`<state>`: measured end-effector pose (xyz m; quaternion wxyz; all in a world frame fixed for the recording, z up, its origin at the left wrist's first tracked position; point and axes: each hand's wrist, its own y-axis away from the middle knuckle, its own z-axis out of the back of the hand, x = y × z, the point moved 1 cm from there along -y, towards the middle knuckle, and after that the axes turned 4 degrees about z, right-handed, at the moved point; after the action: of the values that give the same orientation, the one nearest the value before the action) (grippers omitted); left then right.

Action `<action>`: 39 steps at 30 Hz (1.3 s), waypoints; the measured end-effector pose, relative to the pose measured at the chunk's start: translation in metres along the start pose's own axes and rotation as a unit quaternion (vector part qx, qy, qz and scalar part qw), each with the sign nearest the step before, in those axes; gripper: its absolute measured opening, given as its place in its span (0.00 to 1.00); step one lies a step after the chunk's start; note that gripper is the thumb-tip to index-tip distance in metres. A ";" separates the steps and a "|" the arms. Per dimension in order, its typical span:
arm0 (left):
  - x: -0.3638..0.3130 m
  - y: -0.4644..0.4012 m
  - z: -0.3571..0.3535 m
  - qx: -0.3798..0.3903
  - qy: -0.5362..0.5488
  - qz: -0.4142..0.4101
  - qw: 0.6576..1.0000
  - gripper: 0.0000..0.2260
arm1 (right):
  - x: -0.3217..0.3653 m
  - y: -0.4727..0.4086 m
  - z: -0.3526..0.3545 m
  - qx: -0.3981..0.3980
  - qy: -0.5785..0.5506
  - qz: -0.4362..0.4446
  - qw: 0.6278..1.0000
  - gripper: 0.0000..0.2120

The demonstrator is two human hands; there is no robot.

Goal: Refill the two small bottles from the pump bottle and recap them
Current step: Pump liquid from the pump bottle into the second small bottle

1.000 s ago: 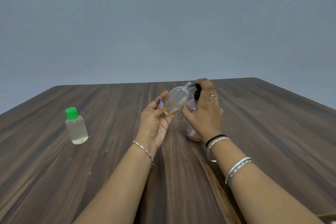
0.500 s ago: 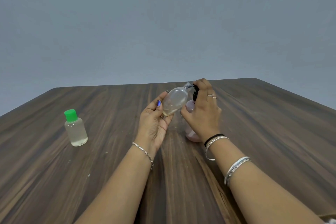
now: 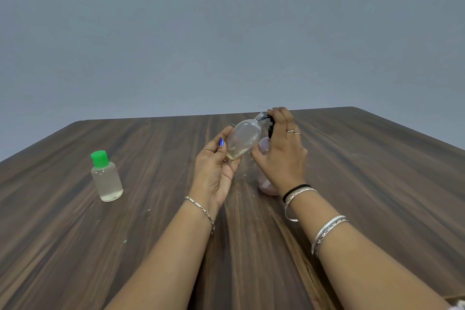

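Across the whole lower view spreads the dark wooden table (image 3: 377,184), its grain running away from me toward a plain grey wall (image 3: 226,33). Near the middle of it stands the pump bottle (image 3: 264,145), pinkish and upright, mostly hidden behind my right hand (image 3: 281,156). That hand wraps over it from the near side, thumb against the body and fingers curled up over the black pump head (image 3: 270,126); whether the head is pressed down I cannot tell. My left hand (image 3: 214,171) is raised just beside it, palm turned up, thumb and fingers cupped round the base of a small clear bottle (image 3: 242,139). I hold this bottle tilted, its open neck pointing up and to the right so that it meets the pump's nozzle under my right fingertips. A little pale liquid lies pooled at its low end. Well apart to the left, a second small bottle (image 3: 107,181) stands upright on the wood, filled most of the way with clear liquid and closed with a green cap (image 3: 99,158). Bangles (image 3: 327,231) circle my right forearm, and a thin chain (image 3: 201,211) my left wrist.
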<state>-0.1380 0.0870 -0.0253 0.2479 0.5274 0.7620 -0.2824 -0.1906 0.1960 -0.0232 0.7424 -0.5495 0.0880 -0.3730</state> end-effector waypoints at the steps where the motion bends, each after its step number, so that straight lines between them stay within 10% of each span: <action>1: 0.000 0.000 0.000 0.000 0.001 0.001 1.000 0.11 | 0.000 0.000 0.000 -0.006 0.000 0.000 1.000 0.31; 12: 0.000 -0.001 0.000 -0.009 0.003 0.001 1.000 0.11 | -0.002 0.001 0.005 0.066 0.045 -0.017 0.997 0.43; 39: 0.001 0.000 0.000 -0.008 0.012 -0.001 1.000 0.11 | -0.003 0.000 -0.001 0.004 0.054 -0.001 0.999 0.34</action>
<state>-0.1385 0.0875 -0.0254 0.2425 0.5277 0.7677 -0.2708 -0.1932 0.1970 -0.0243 0.7382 -0.5258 0.1260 -0.4034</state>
